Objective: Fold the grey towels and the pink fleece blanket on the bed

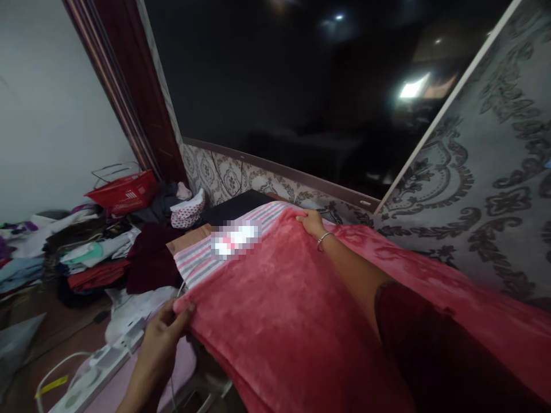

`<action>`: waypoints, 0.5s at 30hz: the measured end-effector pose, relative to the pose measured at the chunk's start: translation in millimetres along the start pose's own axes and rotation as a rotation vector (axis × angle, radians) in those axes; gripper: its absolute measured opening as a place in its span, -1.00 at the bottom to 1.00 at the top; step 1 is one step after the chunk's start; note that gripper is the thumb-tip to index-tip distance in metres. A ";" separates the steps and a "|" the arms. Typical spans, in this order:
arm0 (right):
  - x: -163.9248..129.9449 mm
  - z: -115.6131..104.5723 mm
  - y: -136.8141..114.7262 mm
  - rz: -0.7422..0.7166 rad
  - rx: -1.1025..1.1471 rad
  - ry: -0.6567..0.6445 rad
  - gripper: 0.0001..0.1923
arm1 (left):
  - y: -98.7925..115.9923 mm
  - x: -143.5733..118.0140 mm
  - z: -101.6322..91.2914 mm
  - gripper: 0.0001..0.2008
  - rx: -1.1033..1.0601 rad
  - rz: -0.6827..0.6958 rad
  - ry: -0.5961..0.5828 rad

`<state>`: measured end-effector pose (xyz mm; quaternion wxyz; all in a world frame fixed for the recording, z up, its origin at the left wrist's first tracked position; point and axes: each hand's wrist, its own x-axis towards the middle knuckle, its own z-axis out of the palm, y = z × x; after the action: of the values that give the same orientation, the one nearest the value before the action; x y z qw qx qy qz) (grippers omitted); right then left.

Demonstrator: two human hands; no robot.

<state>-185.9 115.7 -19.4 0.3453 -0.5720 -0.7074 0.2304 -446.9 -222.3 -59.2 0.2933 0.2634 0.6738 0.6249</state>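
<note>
While pinching at two edges, holds a pink blanket [267, 310] stretched out in front

At far left, shows piled clothes [99, 252] beside a pale wall [47, 115]. Lower down, shows a white power strip [97, 367], a yellow tag [54, 385] on a cable nearby, and a pale pink surface [187, 361] alongside. Above the pile, shows a red basket [123, 195] with handles raised, near a dark curtain [103, 69]. Next, includes a dark red cloth [155, 258] and a red-dotted white bundle [188, 211].

With the left hand [161, 335], pinches the blanket's left corner between thumb and fingers. Between both hands, spreads the blanket across the lower middle, running down to the bottom of view. Along the blanket's far left side, shows striped cloth [196, 261] under a blurred bright patch [236, 238]; cannot tell if joined to the blanket. Just behind, shows a black surface [235, 206].

With the right hand [312, 223], pinches the blanket's far edge, fingertips gathered at the fabric. Wears a thin bracelet [325, 238] at that wrist and a dark red sleeve [430, 338] farther up. Above, shows a large black television [301, 86] with bright reflections. At far right, shows patterned wallpaper [495, 143] above more pink fabric [473, 298].
</note>
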 end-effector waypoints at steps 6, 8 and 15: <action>2.0 -5.8 -5.0 -0.041 -0.071 -0.028 -0.74 | -6.6 -3.2 6.7 -0.46 -0.073 -0.088 -0.004; -6.5 -16.5 -4.2 -0.073 -0.085 -0.020 -0.65 | -4.5 -4.2 8.9 -0.47 -0.071 -0.099 -0.008; -96.3 -105.7 35.5 -0.272 -0.149 -0.057 -0.68 | 3.9 2.7 10.4 -0.43 -0.121 -0.220 -0.010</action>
<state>-73.0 23.7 2.7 0.3096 -0.4883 -0.8030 0.1444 -441.3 -212.9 -55.9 0.3788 0.1729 0.6582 0.6272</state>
